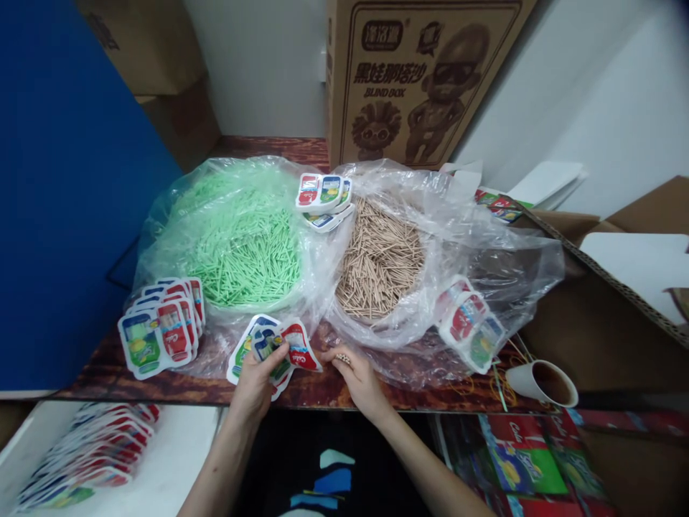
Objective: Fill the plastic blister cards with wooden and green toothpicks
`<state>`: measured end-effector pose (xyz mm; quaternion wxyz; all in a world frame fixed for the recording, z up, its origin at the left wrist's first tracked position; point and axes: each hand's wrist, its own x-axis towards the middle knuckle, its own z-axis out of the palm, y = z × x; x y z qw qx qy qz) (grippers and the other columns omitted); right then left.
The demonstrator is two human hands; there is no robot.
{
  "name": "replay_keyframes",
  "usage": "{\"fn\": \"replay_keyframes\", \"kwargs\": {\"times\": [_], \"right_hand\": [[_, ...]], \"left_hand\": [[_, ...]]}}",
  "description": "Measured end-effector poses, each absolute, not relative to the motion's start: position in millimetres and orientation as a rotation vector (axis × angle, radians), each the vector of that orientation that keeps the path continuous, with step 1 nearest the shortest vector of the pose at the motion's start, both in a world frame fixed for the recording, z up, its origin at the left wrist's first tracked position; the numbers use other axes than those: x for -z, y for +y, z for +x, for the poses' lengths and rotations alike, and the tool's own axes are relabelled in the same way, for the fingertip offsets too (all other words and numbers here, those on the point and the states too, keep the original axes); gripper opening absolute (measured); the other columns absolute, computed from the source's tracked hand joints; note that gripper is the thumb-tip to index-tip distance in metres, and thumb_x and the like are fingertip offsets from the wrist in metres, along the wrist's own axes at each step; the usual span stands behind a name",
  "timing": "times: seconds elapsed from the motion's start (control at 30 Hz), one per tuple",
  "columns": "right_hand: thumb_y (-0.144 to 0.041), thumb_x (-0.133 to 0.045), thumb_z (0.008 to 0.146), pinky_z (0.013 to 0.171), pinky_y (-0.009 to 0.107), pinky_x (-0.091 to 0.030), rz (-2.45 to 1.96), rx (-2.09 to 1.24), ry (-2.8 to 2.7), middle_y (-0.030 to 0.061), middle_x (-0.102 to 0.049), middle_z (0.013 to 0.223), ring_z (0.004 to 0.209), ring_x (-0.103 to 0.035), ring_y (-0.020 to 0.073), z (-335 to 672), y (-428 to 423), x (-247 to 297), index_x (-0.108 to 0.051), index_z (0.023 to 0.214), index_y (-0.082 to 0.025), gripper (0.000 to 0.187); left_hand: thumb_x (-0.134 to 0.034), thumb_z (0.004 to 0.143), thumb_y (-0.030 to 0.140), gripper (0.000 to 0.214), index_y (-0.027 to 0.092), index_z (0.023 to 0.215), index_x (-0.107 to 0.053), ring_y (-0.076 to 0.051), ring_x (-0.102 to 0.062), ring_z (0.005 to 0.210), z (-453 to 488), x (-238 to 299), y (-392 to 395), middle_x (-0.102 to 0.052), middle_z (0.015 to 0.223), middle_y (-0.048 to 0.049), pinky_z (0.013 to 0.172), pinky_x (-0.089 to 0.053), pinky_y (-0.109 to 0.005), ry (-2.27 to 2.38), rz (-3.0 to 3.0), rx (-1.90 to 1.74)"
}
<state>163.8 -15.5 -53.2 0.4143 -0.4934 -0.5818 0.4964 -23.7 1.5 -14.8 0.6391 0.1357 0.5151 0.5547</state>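
Observation:
My left hand pinches a printed soda-can card between thumb and fingers; its red cola half is bent up to the right. Under it lie more cards of the same shape. My right hand is closed on a small bunch of thin brown sticks, their ends showing between the fingers. Its fingertips are close to the right edge of the held card; whether they touch it I cannot tell. Just beyond my hands are a clear bag of brown sticks and a bag of green sticks.
Stacked cards lie at left, between the bags and at right. A paper cup of brown liquid tilts near the table's right edge. A printed carton stands behind; a white container with cards sits lower left.

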Motion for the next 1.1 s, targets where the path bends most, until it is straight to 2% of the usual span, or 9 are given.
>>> {"fn": "replay_keyframes", "kwargs": {"times": [0.53,1.1], "right_hand": [[-0.026,-0.047,0.092,0.087,0.033,-0.046,-1.266,-1.198,-1.495,0.0055,-0.070,0.093,0.093,-0.064,0.0207,159.5,-17.3,57.1,-0.066,0.091,-0.022,0.020],[-0.023,-0.047,0.092,0.090,0.032,-0.044,-1.259,-1.188,-1.499,0.0050,-0.070,0.094,0.094,-0.063,0.0209,157.3,-19.8,58.3,-0.067,0.094,-0.022,0.020]], "left_hand": [[-0.089,0.049,0.021,0.036,0.014,0.080,-0.072,-0.017,-0.070,0.064,-28.2,10.2,3.3,-0.076,0.074,-0.0018,0.066,-0.056,-0.026,1.177,0.280,-1.279],[-0.086,0.055,0.024,0.032,0.013,0.082,-0.072,-0.019,-0.070,0.067,-26.3,19.0,-1.4,-0.076,0.077,-0.0049,0.067,-0.055,-0.027,1.155,0.345,-1.182]]}}
